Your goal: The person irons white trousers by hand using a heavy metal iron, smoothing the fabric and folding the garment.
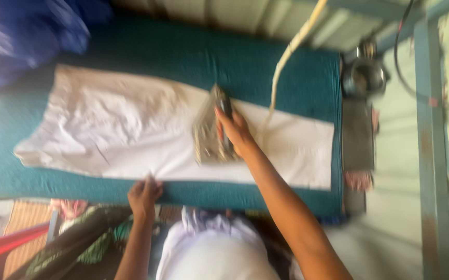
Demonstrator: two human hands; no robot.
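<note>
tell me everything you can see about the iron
The iron is a heavy, dull metal one, wedge-shaped, with a dark handle along its top. It sits flat on the white cloth spread over the teal pad. The right hand grips its handle. A pale cord runs up and away from it. Motion blur hides finer detail.

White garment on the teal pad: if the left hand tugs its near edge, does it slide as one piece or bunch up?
Probably bunches: the white garment lies limp, with creases on its left part. The iron under the right hand likely pins the middle, so only the edge by the left hand would shift. The teal pad looks textured and may grip.
</note>
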